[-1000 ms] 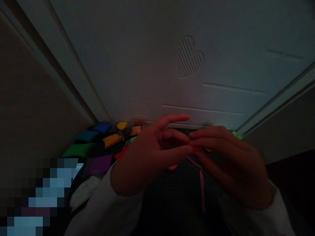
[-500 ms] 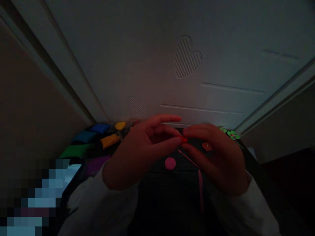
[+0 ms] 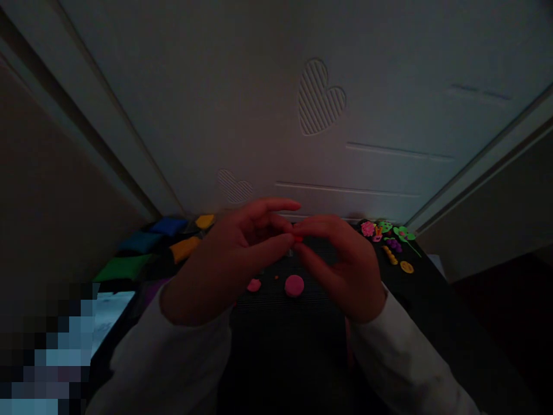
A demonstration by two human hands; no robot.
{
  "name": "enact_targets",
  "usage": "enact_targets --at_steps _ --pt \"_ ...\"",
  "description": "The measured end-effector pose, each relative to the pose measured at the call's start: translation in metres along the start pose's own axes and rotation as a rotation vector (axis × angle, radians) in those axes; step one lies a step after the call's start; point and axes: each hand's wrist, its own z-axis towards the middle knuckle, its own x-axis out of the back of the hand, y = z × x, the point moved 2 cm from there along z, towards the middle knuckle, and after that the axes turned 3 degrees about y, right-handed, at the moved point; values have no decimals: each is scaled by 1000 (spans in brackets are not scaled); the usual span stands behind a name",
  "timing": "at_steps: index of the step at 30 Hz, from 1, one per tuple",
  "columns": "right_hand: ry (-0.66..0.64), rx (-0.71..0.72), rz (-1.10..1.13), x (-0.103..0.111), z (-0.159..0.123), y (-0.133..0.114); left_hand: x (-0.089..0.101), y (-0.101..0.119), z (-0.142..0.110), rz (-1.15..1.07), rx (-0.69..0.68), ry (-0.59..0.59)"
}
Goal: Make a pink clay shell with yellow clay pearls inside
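Above the dark table, my left hand (image 3: pixel 224 259) pinches a small red lump of modelling clay (image 3: pixel 298 237) between thumb and fingertips. From the other side my right hand (image 3: pixel 341 259) has its thumb and fingers on the same lump, so the fingertips of both hands meet there. Below them on the table lies a round pink clay disc (image 3: pixel 294 286). A smaller pink clay piece (image 3: pixel 254 285) sits to its left, with a tiny orange-red dot (image 3: pixel 276 278) between the two. A pink tool (image 3: pixel 349 346) is mostly hidden by my right sleeve.
On the left lie packs of coloured clay, among them a green pack (image 3: pixel 123 268), a blue pack (image 3: pixel 170 225) and an orange pack (image 3: pixel 185 249). Small clay figures, including a green flower (image 3: pixel 404 233) and purple grapes (image 3: pixel 393 245), lie back right. A white panel (image 3: pixel 259 115) rises behind the table.
Both hands have shifted left, the right one further, still on the red clay. The figures at the back right now show more fully. The small pink piece has come into view.
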Motion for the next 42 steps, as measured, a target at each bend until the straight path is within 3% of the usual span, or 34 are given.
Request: enact_targets --at_steps 13,25,34,42 --pt "-16 10 -49 0 0 -1 1 -7 3 -25 -87 35" --pt "-107 -63 -23 21 2 -9 -7 -6 1 -266 -135 -124" --pt "-139 -63 -28 28 1 -11 -8 -7 -2 -263 -153 -109" --pt "-100 -148 11 30 0 -10 -8 -6 -2 -290 -211 -99"
